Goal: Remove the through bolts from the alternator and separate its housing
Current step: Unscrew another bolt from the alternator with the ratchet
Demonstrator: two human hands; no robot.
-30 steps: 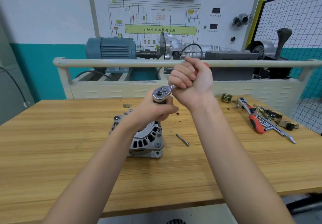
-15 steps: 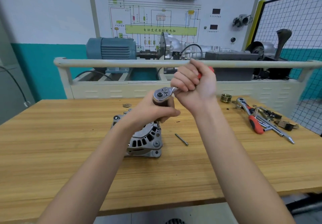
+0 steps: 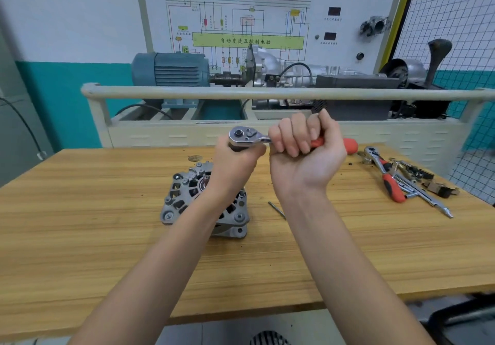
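Observation:
A grey alternator sits on the wooden table, partly covered by my left forearm. A ratchet wrench with a red handle stands over the alternator's right side. My left hand grips the ratchet just under its head. My right hand is curled round the red handle, which points to the right. One loose through bolt lies on the table just right of the alternator. The socket and the bolt under it are hidden by my left hand.
A second red-handled ratchet, extension bars and small parts lie at the table's right. A washer lies behind the alternator. A trainer bench with a blue motor and a rail stands behind the table.
My right hand has swung the ratchet handle from pointing away and right round toward the right. My left hand stays under the ratchet head.

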